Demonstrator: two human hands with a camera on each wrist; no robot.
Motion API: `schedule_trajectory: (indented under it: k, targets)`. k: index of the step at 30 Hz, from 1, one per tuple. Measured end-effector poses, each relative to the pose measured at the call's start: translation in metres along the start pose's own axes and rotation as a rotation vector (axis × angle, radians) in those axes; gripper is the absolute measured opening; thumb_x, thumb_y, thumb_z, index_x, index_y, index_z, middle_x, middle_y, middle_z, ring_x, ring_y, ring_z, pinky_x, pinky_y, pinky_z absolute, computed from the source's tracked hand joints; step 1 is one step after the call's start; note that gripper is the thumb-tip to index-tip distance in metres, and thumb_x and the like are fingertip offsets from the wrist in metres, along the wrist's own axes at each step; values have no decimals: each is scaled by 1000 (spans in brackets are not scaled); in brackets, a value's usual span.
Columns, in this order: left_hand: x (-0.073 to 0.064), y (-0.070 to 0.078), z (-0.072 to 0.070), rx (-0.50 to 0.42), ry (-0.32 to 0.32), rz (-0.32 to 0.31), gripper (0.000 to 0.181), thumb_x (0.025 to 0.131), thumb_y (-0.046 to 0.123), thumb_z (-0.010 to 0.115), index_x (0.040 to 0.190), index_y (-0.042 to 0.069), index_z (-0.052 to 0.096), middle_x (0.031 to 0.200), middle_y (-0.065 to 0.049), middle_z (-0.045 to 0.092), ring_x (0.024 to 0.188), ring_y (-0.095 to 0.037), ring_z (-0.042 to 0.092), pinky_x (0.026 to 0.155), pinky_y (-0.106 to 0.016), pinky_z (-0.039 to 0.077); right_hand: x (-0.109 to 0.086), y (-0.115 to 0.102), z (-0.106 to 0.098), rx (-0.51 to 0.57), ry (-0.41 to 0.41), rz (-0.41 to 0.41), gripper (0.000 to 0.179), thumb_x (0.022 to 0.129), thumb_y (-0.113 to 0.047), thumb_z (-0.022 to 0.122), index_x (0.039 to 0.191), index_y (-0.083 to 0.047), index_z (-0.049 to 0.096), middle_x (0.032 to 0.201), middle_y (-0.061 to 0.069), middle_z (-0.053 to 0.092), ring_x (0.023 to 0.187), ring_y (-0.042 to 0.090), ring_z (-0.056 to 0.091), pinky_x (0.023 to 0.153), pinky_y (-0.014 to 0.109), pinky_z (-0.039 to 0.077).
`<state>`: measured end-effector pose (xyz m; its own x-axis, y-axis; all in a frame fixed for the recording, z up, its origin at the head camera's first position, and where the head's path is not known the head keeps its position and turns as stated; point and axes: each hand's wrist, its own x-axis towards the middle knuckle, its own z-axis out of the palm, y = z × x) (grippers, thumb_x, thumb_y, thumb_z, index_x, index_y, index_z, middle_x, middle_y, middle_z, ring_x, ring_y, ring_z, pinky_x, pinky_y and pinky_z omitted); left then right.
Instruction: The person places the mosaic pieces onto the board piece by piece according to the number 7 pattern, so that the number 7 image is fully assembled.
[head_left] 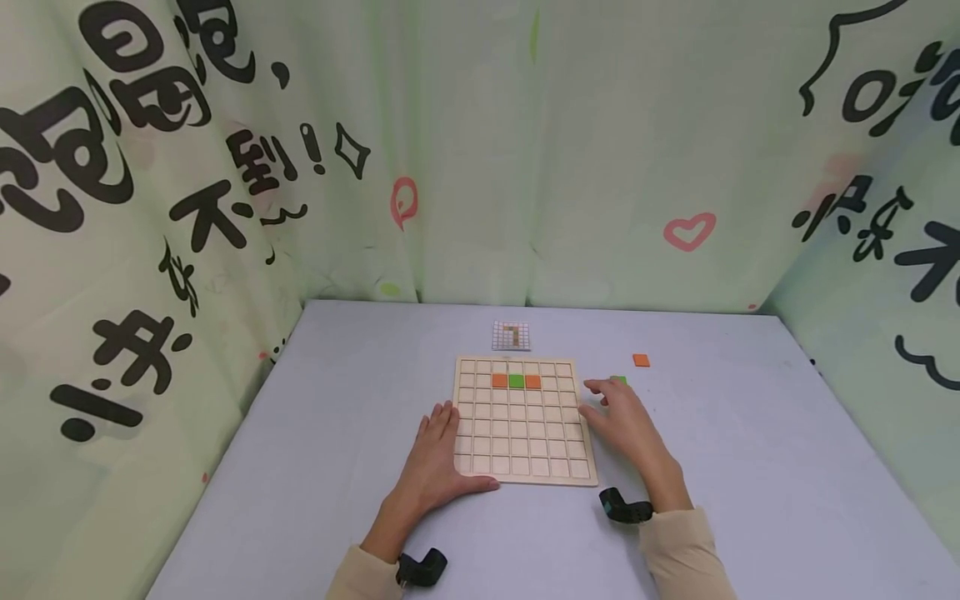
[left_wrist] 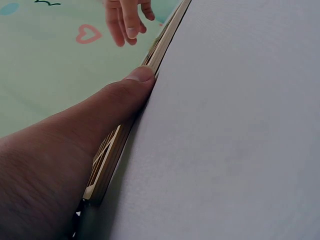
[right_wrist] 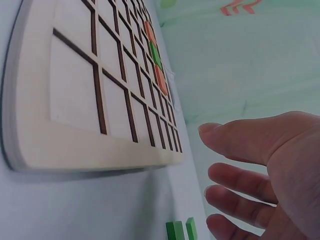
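Note:
A wooden grid board [head_left: 525,433] lies flat on the table, with an orange tile [head_left: 499,381], a green tile [head_left: 516,381] and another orange tile [head_left: 532,381] side by side in one of its far rows. My left hand [head_left: 435,462] rests on the board's near left corner, fingers straight along the left edge, thumb [left_wrist: 140,75] on the front edge. Just off the right edge hovers my right hand [head_left: 626,425], fingers loosely bent, nothing visible in its grasp. Partly hidden behind its fingers is a loose green tile [head_left: 618,379]; the right wrist view shows two green pieces [right_wrist: 175,231] below that hand.
Beyond the board's far edge lies a small pattern card [head_left: 512,336] with a grid and a brownish figure. A loose orange tile [head_left: 641,360] sits farther right on the white table [head_left: 360,367]. Printed curtains [head_left: 465,150] hang behind and at both sides.

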<state>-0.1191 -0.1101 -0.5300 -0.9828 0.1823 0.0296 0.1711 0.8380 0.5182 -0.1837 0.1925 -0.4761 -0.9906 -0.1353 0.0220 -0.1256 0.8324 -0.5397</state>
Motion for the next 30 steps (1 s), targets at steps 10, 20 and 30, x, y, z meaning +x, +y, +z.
schedule_trajectory:
  k: [10,20,30]
  targets:
    - [-1,0,-1,-14,6,4,127,66,73,77,155,-4,29,164,-18,27,156,-33,18,129,-48,16,-8,19,-5,-32,12,-9,51,92,-17,69,138,1,56,130,21,59,107,33,56,93,50,52]
    - [-1,0,0,-13,7,8,127,66,73,77,155,-5,30,164,-19,28,156,-33,18,129,-48,16,-10,30,-9,-24,8,32,51,92,-14,70,137,4,56,129,24,58,108,35,57,92,51,52]
    - [-1,1,-1,-1,7,4,128,66,74,77,155,-4,30,164,-19,27,156,-33,18,129,-48,17,-6,42,-7,-48,9,42,49,92,-15,70,135,5,57,126,25,59,104,34,59,91,52,52]
